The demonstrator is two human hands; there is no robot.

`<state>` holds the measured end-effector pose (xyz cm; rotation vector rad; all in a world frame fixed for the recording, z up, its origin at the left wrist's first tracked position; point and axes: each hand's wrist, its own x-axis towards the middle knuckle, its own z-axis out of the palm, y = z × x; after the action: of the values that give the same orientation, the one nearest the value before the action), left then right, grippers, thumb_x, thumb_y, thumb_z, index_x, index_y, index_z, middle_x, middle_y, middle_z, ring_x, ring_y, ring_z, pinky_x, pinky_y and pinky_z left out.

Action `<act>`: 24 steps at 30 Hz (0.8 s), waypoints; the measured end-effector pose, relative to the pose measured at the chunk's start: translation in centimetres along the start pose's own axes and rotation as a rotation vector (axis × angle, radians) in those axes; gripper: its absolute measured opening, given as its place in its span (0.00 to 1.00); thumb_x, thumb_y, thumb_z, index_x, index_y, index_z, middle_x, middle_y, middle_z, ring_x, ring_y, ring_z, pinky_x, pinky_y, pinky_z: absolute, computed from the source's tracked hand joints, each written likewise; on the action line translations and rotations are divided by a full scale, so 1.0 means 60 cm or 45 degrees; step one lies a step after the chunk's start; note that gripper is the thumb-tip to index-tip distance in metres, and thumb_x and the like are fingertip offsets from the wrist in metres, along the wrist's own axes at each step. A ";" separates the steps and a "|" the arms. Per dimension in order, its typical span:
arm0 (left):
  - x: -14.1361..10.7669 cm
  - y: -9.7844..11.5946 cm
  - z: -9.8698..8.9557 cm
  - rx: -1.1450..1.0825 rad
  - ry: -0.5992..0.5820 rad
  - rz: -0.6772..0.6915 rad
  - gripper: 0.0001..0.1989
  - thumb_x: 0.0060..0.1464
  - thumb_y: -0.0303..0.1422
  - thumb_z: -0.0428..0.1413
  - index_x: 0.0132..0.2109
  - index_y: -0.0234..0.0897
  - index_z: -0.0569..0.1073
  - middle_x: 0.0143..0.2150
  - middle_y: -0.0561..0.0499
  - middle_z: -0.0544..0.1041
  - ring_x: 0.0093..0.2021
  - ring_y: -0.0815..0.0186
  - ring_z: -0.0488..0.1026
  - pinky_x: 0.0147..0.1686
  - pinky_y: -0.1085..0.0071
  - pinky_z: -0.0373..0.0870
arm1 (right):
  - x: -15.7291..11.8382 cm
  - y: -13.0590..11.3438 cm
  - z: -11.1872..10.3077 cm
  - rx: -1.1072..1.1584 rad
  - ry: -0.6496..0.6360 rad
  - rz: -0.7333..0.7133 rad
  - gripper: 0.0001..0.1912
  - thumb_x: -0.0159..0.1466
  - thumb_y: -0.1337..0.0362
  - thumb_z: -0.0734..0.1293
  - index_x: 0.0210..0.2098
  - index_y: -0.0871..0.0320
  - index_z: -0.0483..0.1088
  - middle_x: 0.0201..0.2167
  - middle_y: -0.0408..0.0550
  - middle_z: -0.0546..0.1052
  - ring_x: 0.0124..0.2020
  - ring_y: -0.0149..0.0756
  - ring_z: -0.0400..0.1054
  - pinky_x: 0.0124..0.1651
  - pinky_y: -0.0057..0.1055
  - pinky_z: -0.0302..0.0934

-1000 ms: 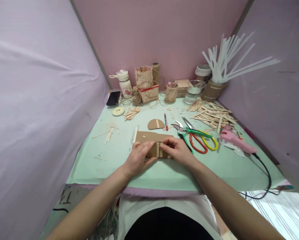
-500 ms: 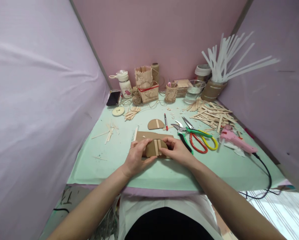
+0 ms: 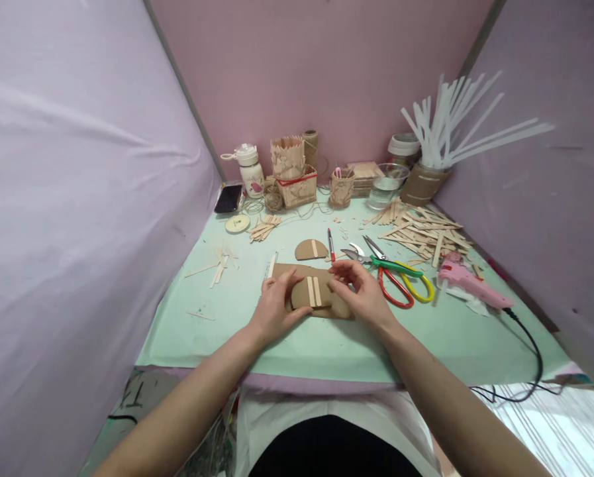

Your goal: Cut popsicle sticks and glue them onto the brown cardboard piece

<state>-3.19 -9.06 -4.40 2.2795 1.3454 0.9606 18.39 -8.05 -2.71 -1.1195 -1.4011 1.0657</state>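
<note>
A rounded brown cardboard piece (image 3: 301, 293) with two pale wooden strips (image 3: 314, 291) side by side lies over a larger cardboard sheet (image 3: 344, 312) near the table's front. Around its left edge are the thumb and fingers of my left hand (image 3: 275, 301), which grip it. My right hand (image 3: 362, 291) is at the right of the piece, fingers curved and apart, with nothing seen between them. Behind them lies a second rounded cardboard piece (image 3: 310, 250) with one strip across it.
At the right lie pliers and scissors (image 3: 396, 285), a pink glue gun (image 3: 468, 281) with a black cord, and a pile of wooden sticks (image 3: 426, 228). A red marker (image 3: 331, 245) is behind my right hand. Along the back stand a bottle (image 3: 250, 172), stick baskets (image 3: 297, 189) and a water bowl (image 3: 383, 189).
The cardboard piece has been lowered onto the larger sheet. My right hand has let go of its right edge and moved slightly right, its fingers opening.
</note>
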 end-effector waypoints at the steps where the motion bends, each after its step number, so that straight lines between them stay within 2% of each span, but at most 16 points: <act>1: 0.003 0.001 0.000 0.016 -0.048 -0.030 0.44 0.47 0.33 0.67 0.66 0.43 0.53 0.54 0.42 0.77 0.57 0.50 0.70 0.55 0.50 0.60 | 0.001 0.000 -0.002 -0.005 0.042 -0.021 0.15 0.58 0.59 0.69 0.43 0.55 0.67 0.40 0.49 0.74 0.37 0.37 0.68 0.41 0.36 0.64; 4: 0.010 0.001 0.000 0.035 -0.122 -0.062 0.44 0.46 0.34 0.68 0.66 0.42 0.54 0.56 0.42 0.76 0.58 0.50 0.69 0.56 0.50 0.58 | 0.002 0.002 -0.006 -0.013 0.113 -0.069 0.13 0.58 0.59 0.68 0.41 0.55 0.68 0.37 0.47 0.74 0.34 0.36 0.67 0.39 0.35 0.64; 7: 0.008 0.001 -0.003 0.062 -0.085 0.016 0.40 0.48 0.36 0.67 0.64 0.40 0.58 0.58 0.40 0.74 0.58 0.51 0.70 0.55 0.53 0.58 | 0.002 0.005 -0.008 -0.031 0.171 -0.100 0.11 0.59 0.59 0.68 0.41 0.55 0.68 0.35 0.46 0.74 0.33 0.36 0.67 0.37 0.35 0.64; 9: 0.003 0.002 -0.010 0.092 0.052 0.105 0.28 0.53 0.35 0.63 0.59 0.40 0.65 0.55 0.42 0.76 0.56 0.53 0.71 0.54 0.55 0.59 | 0.001 0.008 -0.010 -0.053 0.227 -0.123 0.10 0.60 0.59 0.67 0.40 0.55 0.68 0.34 0.46 0.74 0.34 0.36 0.67 0.39 0.35 0.63; 11: -0.001 0.002 -0.021 0.116 0.275 0.181 0.09 0.58 0.32 0.58 0.46 0.40 0.74 0.48 0.46 0.80 0.52 0.57 0.74 0.53 0.57 0.60 | 0.000 0.010 -0.013 -0.083 0.284 -0.144 0.08 0.61 0.59 0.67 0.38 0.55 0.69 0.33 0.45 0.73 0.34 0.36 0.67 0.39 0.34 0.62; 12: -0.002 0.002 -0.028 0.118 0.390 0.195 0.04 0.59 0.30 0.55 0.37 0.40 0.75 0.43 0.48 0.81 0.49 0.59 0.75 0.52 0.57 0.61 | -0.002 0.011 -0.015 -0.102 0.304 -0.151 0.07 0.61 0.59 0.67 0.37 0.55 0.69 0.32 0.44 0.73 0.34 0.36 0.67 0.39 0.34 0.62; 13: -0.003 0.001 -0.036 0.112 0.495 0.180 0.10 0.60 0.29 0.54 0.29 0.39 0.73 0.39 0.49 0.81 0.46 0.60 0.76 0.52 0.58 0.62 | -0.003 0.011 -0.017 -0.124 0.321 -0.156 0.06 0.62 0.59 0.67 0.35 0.55 0.70 0.29 0.43 0.72 0.32 0.35 0.66 0.37 0.33 0.61; 15: -0.002 -0.006 -0.052 0.083 0.662 0.055 0.15 0.60 0.29 0.53 0.24 0.38 0.69 0.38 0.49 0.80 0.44 0.61 0.75 0.50 0.59 0.64 | -0.007 0.009 -0.021 -0.174 0.336 -0.168 0.10 0.63 0.57 0.66 0.29 0.56 0.70 0.23 0.41 0.70 0.27 0.34 0.63 0.32 0.31 0.58; 16: 0.000 -0.011 -0.059 0.069 0.721 -0.049 0.12 0.60 0.30 0.53 0.26 0.39 0.71 0.40 0.48 0.80 0.45 0.61 0.75 0.49 0.60 0.65 | -0.010 0.007 -0.022 -0.198 0.337 -0.176 0.13 0.64 0.57 0.65 0.27 0.56 0.69 0.21 0.40 0.68 0.25 0.33 0.62 0.30 0.31 0.56; 18: 0.004 -0.026 -0.074 0.063 0.782 -0.290 0.05 0.57 0.32 0.55 0.40 0.39 0.75 0.48 0.46 0.77 0.48 0.60 0.74 0.48 0.61 0.68 | -0.013 0.004 -0.022 -0.238 0.335 -0.199 0.17 0.66 0.55 0.63 0.24 0.56 0.68 0.18 0.40 0.65 0.23 0.33 0.60 0.28 0.31 0.54; 19: 0.006 -0.035 -0.081 0.072 0.780 -0.403 0.10 0.56 0.33 0.56 0.46 0.39 0.74 0.50 0.45 0.76 0.47 0.60 0.74 0.47 0.62 0.69 | -0.014 0.002 -0.022 -0.253 0.334 -0.211 0.18 0.67 0.54 0.62 0.24 0.56 0.68 0.18 0.40 0.64 0.23 0.33 0.60 0.28 0.31 0.54; 20: 0.008 -0.045 -0.088 0.086 0.750 -0.491 0.12 0.55 0.34 0.56 0.46 0.39 0.74 0.49 0.46 0.76 0.46 0.60 0.74 0.47 0.62 0.69 | -0.015 0.001 -0.022 -0.266 0.333 -0.223 0.18 0.67 0.54 0.61 0.25 0.56 0.69 0.18 0.40 0.65 0.23 0.34 0.60 0.28 0.31 0.55; 22: 0.012 -0.065 -0.106 0.110 0.663 -0.589 0.07 0.54 0.36 0.56 0.36 0.40 0.76 0.43 0.48 0.79 0.45 0.60 0.75 0.49 0.62 0.69 | -0.015 0.001 -0.021 -0.291 0.331 -0.243 0.18 0.67 0.53 0.61 0.26 0.56 0.69 0.19 0.41 0.66 0.23 0.34 0.61 0.28 0.31 0.56; 24: 0.012 -0.085 -0.130 0.139 0.670 -0.635 0.09 0.53 0.37 0.56 0.27 0.40 0.74 0.39 0.48 0.79 0.44 0.59 0.75 0.51 0.61 0.68 | -0.016 0.002 -0.020 -0.316 0.319 -0.260 0.17 0.67 0.54 0.61 0.26 0.56 0.69 0.19 0.41 0.66 0.23 0.34 0.61 0.28 0.31 0.56</act>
<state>-11.65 -6.33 -1.44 1.6641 2.0906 1.3694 19.67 -8.89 -2.85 -1.2106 -1.4348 0.5952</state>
